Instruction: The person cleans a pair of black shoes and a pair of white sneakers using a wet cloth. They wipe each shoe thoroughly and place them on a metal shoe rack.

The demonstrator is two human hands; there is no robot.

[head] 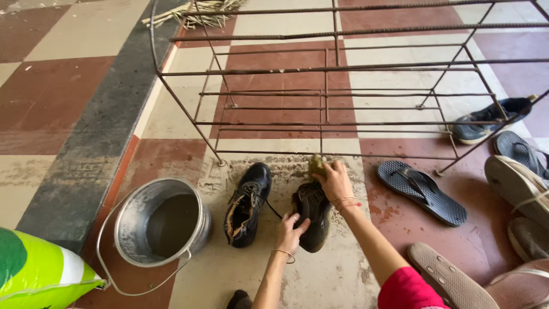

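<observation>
**Scrubbing the right-hand boot, the other one waiting**

At the lower left corner of the frame lies a green and white sack; just right of it a metal bucket stands on the floor, with what looks like murky water inside and its wire handle dropped forward; next, near the centre, the unlaced black boot lies by itself, tongue open, touched by neither hand; beside it is the second black boot, the one I am working on; my left hand is curled over its near side, steadying it against the tiles; my right hand is closed around a greenish scrubbing pad pressed at the boot's far end; above, across the upper frame, stands the bare metal rack; to the right a dark sandal lies apart, with more footwear at the right edge. I judge the scrubbing is mid-way; the next stroke calls for a firm hold with the left hand and the pad drawn along the dirty upper, then a dip in the bucket.
</observation>
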